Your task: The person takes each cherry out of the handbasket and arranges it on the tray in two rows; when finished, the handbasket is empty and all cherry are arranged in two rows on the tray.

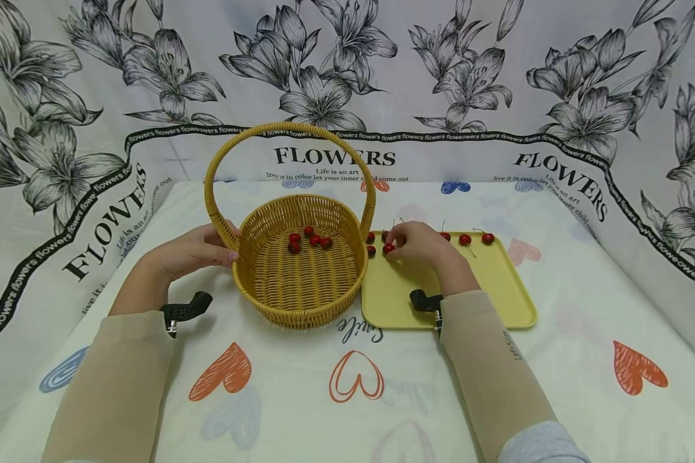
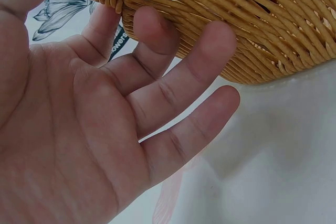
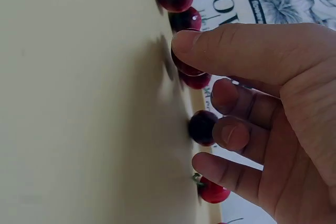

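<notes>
Flower-printed white fabric (image 1: pixel 324 71) makes the background, and before it a white cloth with printed hearts (image 1: pixel 284 411) covers the surface. On this cloth stands a round wicker basket (image 1: pixel 301 316) with a tall handle (image 1: pixel 289 127), and at its three o'clock, just beside it, lies a yellow tray (image 1: pixel 394 286).

Both hands are occupied. At nine o'clock of the basket, the left hand (image 1: pixel 199 247) grasps its side near the base of the handle, with thumb and forefinger. Toward eleven o'clock of the tray, the right hand (image 1: pixel 421 244) pinches one cherry (image 1: pixel 389 249) between the fingertips.

I judge that the work is partly done. Five loose cherries (image 1: pixel 315 240) lie inside the basket, a little toward twelve o'clock. At least six other cherries (image 1: pixel 465 240) are left along the tray's twelve o'clock edge, some with stems; the right hand may hide more, I cannot tell. The pinched cherry is not yet in the basket.
</notes>
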Action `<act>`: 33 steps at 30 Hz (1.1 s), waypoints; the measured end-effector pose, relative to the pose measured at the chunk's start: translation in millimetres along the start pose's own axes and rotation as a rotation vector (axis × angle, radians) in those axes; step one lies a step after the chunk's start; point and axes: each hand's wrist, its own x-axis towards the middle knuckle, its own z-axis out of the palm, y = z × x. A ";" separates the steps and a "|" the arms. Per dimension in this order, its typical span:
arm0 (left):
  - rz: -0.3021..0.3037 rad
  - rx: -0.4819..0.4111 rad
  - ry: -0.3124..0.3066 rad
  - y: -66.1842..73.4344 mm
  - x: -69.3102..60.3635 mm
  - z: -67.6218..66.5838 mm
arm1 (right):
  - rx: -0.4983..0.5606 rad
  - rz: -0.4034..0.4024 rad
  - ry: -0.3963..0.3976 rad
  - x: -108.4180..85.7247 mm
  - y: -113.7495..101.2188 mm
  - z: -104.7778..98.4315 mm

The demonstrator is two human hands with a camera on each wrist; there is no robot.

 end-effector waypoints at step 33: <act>-0.022 0.033 0.012 -0.1 0.3 -0.9 | 0.498 -0.378 -0.011 -37.4 -56.4 -39.9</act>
